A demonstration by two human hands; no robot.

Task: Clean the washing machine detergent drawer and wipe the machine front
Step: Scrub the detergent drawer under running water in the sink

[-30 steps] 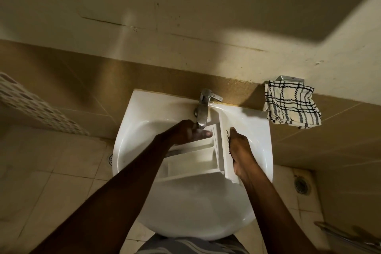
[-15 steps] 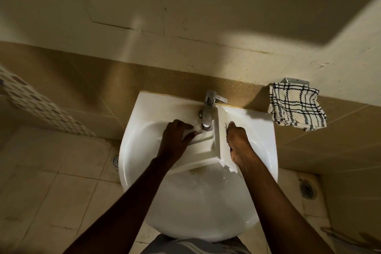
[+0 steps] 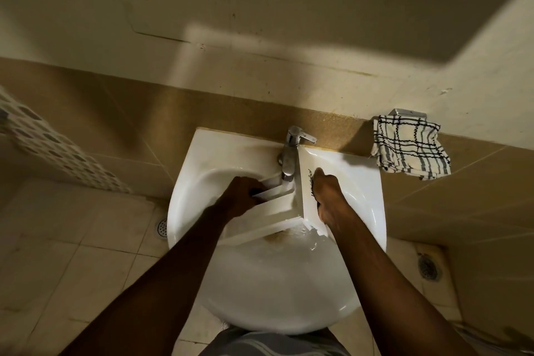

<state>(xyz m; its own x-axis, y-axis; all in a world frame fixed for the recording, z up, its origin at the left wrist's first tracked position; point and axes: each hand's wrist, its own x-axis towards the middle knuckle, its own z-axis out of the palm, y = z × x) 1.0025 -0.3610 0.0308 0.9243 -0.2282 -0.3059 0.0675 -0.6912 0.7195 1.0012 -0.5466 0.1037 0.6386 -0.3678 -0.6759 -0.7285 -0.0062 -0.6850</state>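
The white detergent drawer (image 3: 274, 212) lies tilted in the white sink (image 3: 274, 292), under the chrome tap (image 3: 290, 154). Water runs from the tap into the drawer and spills out near its lower corner. My right hand (image 3: 328, 196) grips the drawer's front panel, which carries black lettering. My left hand (image 3: 241, 195) is curled over the drawer's left end, fingers on its compartments. Brownish water pools below the drawer. The washing machine is out of view.
A black-and-white checked cloth (image 3: 410, 150) hangs on a metal holder on the wall right of the sink. Tan tiles back the sink. Floor drains sit at the left (image 3: 162, 227) and right (image 3: 427, 266) of the basin.
The drawer has shifted up under the tap and tilted. My left hand slid from the tap side toward the drawer's left end. Water now flows out of the drawer.
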